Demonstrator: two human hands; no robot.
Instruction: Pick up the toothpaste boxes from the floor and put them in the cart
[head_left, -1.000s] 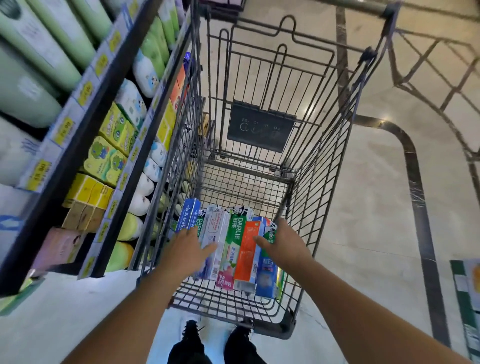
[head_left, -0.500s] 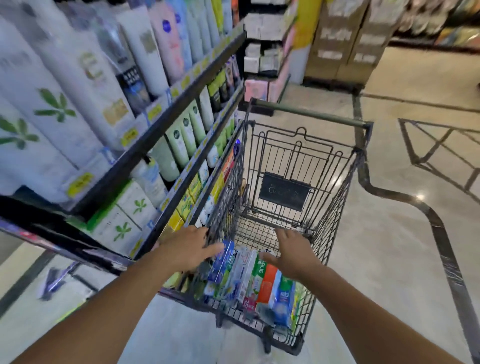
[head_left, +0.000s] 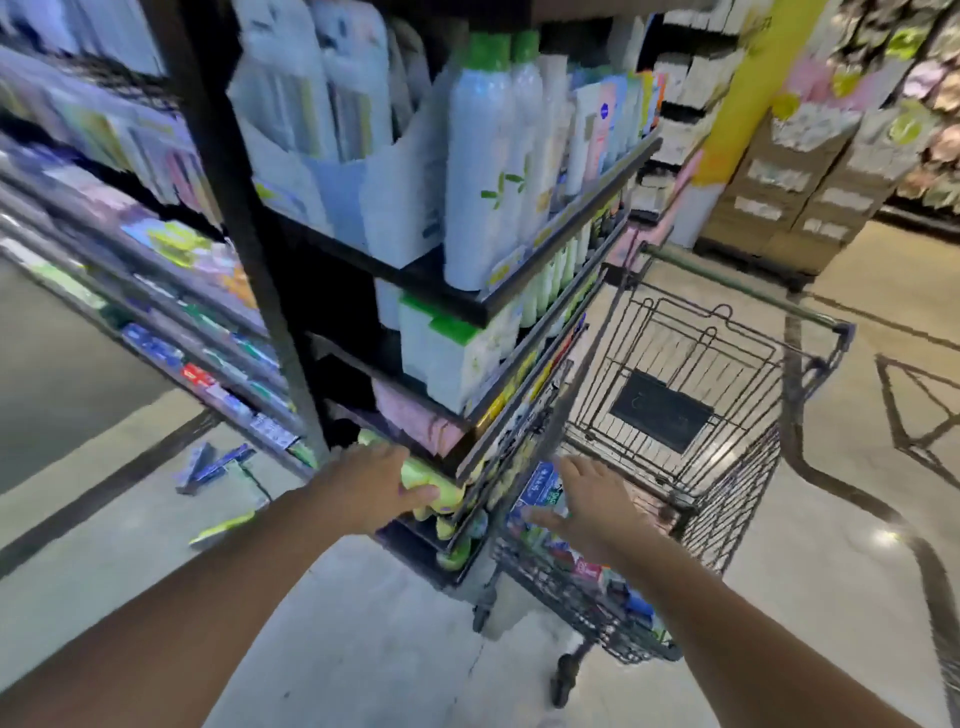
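While both my hands hung open, boxes waited on either side of the cart (head_left: 727, 415).
My left hand (head_left: 371, 488) and right hand (head_left: 592, 504) held nothing; some toothpaste boxes (head_left: 582, 561) lay inside the cart's near end, others (head_left: 213, 465) on the floor (head_left: 363, 649) well left of it.

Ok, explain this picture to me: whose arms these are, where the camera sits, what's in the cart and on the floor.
There is no machine here. The camera sits on a person's head and looks forward and down, so the two bare arms reaching in from the bottom belong to the wearer. The picture is blurred because the head is turning.

The left hand is open, in front of the lower shelf beside the cart. The right hand is open too, fingers spread above the wire shopping cart. Neither holds anything.

At the near end of the cart lie toothpaste boxes in the cart, already dropped in. More boxes on the floor lie at the left by the foot of the shelving, not yet picked up.
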